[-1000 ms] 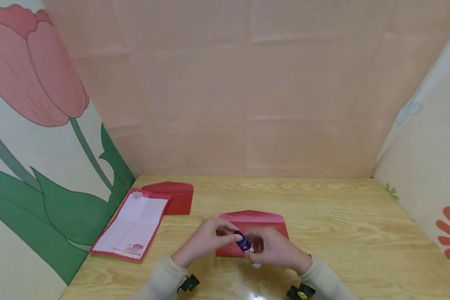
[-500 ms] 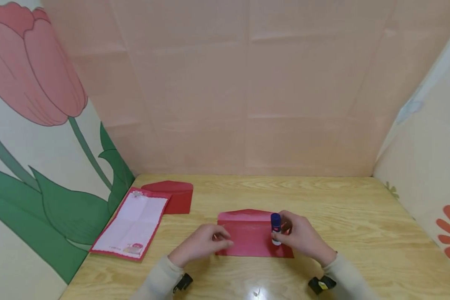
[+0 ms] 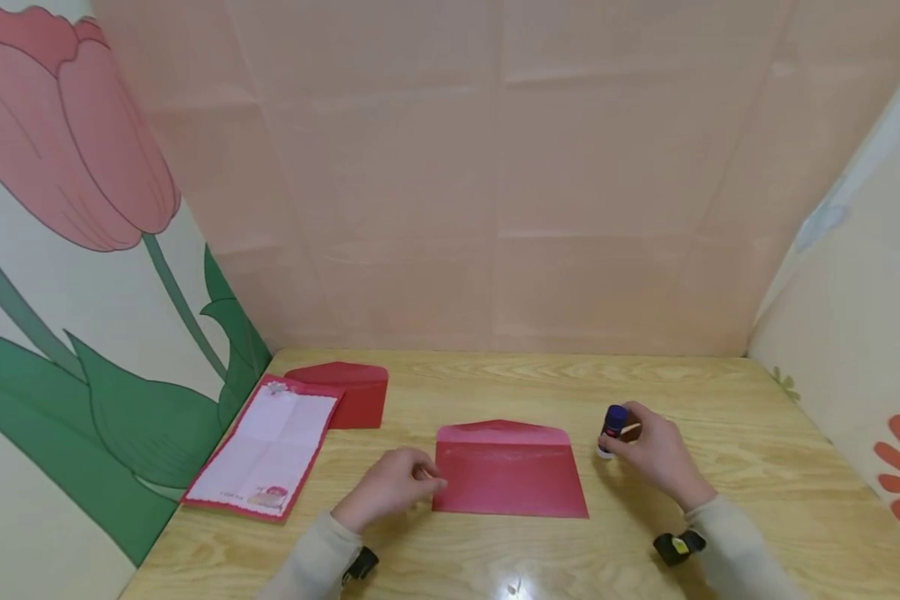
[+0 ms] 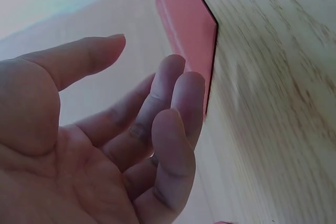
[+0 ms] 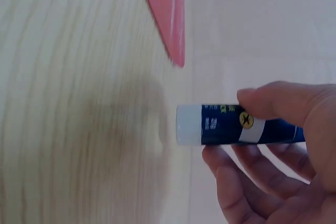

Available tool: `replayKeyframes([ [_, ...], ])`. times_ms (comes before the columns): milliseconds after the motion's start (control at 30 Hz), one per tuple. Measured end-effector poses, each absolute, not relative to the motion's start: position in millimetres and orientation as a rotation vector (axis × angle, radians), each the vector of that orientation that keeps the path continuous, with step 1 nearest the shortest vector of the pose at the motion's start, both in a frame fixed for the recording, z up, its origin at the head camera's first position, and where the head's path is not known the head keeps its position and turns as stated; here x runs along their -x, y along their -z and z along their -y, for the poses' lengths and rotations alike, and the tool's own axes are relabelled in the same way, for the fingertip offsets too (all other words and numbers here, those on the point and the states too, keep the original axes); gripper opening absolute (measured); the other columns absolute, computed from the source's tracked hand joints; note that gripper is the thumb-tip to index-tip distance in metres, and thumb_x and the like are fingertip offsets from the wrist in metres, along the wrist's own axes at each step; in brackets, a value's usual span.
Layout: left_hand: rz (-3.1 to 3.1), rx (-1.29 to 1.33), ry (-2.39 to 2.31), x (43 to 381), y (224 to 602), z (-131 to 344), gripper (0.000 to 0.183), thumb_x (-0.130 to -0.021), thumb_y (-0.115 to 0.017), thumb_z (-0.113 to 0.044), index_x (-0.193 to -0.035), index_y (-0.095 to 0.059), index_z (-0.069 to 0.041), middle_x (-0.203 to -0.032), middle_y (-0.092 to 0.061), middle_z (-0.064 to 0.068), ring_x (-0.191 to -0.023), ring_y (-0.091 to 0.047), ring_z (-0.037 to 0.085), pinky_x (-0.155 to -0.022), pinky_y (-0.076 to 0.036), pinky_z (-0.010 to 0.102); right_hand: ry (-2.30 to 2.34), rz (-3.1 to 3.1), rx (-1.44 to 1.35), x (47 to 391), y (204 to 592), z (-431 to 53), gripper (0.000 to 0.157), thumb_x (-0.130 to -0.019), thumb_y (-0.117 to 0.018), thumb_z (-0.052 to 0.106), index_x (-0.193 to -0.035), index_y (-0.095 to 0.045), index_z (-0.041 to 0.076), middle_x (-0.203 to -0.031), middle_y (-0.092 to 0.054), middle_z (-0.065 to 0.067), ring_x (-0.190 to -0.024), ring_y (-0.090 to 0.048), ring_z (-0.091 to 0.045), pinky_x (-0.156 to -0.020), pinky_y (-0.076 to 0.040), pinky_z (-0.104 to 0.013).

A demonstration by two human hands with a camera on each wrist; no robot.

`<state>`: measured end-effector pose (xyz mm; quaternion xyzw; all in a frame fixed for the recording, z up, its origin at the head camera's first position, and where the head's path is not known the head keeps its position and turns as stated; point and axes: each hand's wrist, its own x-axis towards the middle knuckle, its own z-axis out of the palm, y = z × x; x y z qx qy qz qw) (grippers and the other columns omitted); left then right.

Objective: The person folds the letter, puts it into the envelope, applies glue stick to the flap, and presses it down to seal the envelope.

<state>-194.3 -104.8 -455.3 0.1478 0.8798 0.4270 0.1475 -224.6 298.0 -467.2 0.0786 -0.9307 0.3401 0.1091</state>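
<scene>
A capped glue stick (image 3: 612, 427), dark blue with a white base, is pinched between the thumb and fingers of my right hand (image 3: 662, 458). In the right wrist view the glue stick (image 5: 231, 125) hangs above the wood, base toward the table. A red envelope (image 3: 506, 479) lies in the middle with its flap unfolded away from me. My left hand (image 3: 393, 487) hovers at the envelope's left edge. Its fingers (image 4: 173, 145) are loosely bent with nothing between them, and the thumb stands apart.
On the left of the wooden table (image 3: 495, 558) a pale letter sheet with a red border (image 3: 266, 446) overlaps a second red envelope (image 3: 356, 396). A draped backdrop (image 3: 495, 183) rises behind the table, and printed side panels flank it.
Both hands held the glue stick at first. The left hand let go and drew back left. The right hand carried the glue stick rightward, off the envelope and beyond its right edge.
</scene>
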Motion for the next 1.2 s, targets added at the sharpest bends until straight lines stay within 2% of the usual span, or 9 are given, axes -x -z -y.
replayKeyframes([
  [167, -2.546, -0.396, -1.220, 196, 456, 107, 0.018, -0.090, -0.075, -0.025, -0.094, -0.071, -0.008, -0.080, -0.069, 0.007, -0.060, -0.063, 0.022, -0.051, -0.049, 0.031, -0.964, 2.739, -0.161, 227, 472, -309, 0.036, -0.083, -0.081, 0.018, -0.108, -0.060, 0.001, -0.098, -0.068, -0.019, -0.082, -0.070, -0.029, -0.062, -0.053, -0.031],
  [400, -2.556, -0.351, -1.199, 200, 456, 110, 0.023, -0.090, -0.075, -0.026, -0.099, -0.071, -0.006, -0.080, -0.065, 0.001, -0.065, -0.064, 0.022, -0.054, -0.050, 0.033, -0.969, 2.733, -0.088, 230, 477, -319, 0.035, -0.084, -0.080, 0.018, -0.108, -0.060, 0.003, -0.097, -0.067, -0.017, -0.085, -0.070, -0.031, -0.063, -0.053, -0.031],
  [600, -2.551, -0.345, -1.179, 203, 455, 110, 0.021, -0.090, -0.075, -0.028, -0.098, -0.071, -0.008, -0.079, -0.065, 0.001, -0.064, -0.064, 0.023, -0.053, -0.050, 0.032, -0.985, 2.755, -0.077, 232, 479, -321, 0.038, -0.086, -0.080, 0.020, -0.112, -0.059, 0.002, -0.100, -0.067, -0.019, -0.087, -0.070, -0.033, -0.065, -0.053, -0.033],
  [733, -2.558, -0.349, -1.173, 205, 454, 109, 0.022, -0.091, -0.075, -0.027, -0.099, -0.071, -0.007, -0.080, -0.064, 0.001, -0.062, -0.062, 0.021, -0.054, -0.050, 0.032, -0.965, 2.802, -0.069, 232, 477, -321, 0.044, -0.085, -0.079, 0.020, -0.114, -0.056, -0.003, -0.096, -0.066, -0.020, -0.083, -0.069, -0.032, -0.063, -0.053, -0.034],
  [833, -2.569, -0.348, -1.172, 206, 453, 109, 0.028, -0.090, -0.075, -0.026, -0.106, -0.070, -0.004, -0.081, -0.064, 0.002, -0.061, -0.060, 0.019, -0.054, -0.050, 0.033, -0.923, 2.908, 0.003, 229, 475, -321, 0.046, -0.084, -0.079, 0.022, -0.108, -0.052, -0.008, -0.087, -0.064, -0.017, -0.074, -0.063, -0.027, -0.059, -0.049, -0.034],
  [967, -2.583, -0.334, -1.194, 209, 455, 109, 0.039, -0.090, -0.075, -0.025, -0.119, -0.065, -0.001, -0.088, -0.063, 0.004, -0.062, -0.058, 0.017, -0.054, -0.050, 0.033, -0.857, 3.135, 0.102, 217, 464, -311, 0.033, -0.085, -0.074, 0.025, -0.088, -0.057, -0.003, -0.074, -0.059, -0.009, -0.066, -0.054, -0.021, -0.056, -0.043, -0.033],
  [1067, -2.596, -0.349, -1.227, 214, 456, 107, 0.043, -0.090, -0.075, -0.023, -0.124, -0.062, 0.000, -0.102, -0.064, 0.009, -0.070, -0.059, 0.019, -0.057, -0.052, 0.034, -0.873, 3.218, -0.005, 209, 455, -293, 0.026, -0.084, -0.074, 0.023, -0.073, -0.059, 0.005, -0.067, -0.056, -0.004, -0.062, -0.051, -0.018, -0.055, -0.041, -0.031],
  [1200, -2.667, -0.417, -1.206, 224, 457, 101, 0.045, -0.089, -0.077, -0.020, -0.127, -0.063, 0.000, -0.116, -0.061, 0.015, -0.088, -0.058, 0.022, -0.071, -0.054, 0.037, -0.969, 3.157, -0.284, 209, 455, -264, 0.021, -0.081, -0.079, 0.016, -0.073, -0.061, 0.009, -0.067, -0.055, 0.000, -0.063, -0.051, -0.016, -0.057, -0.043, -0.030],
])
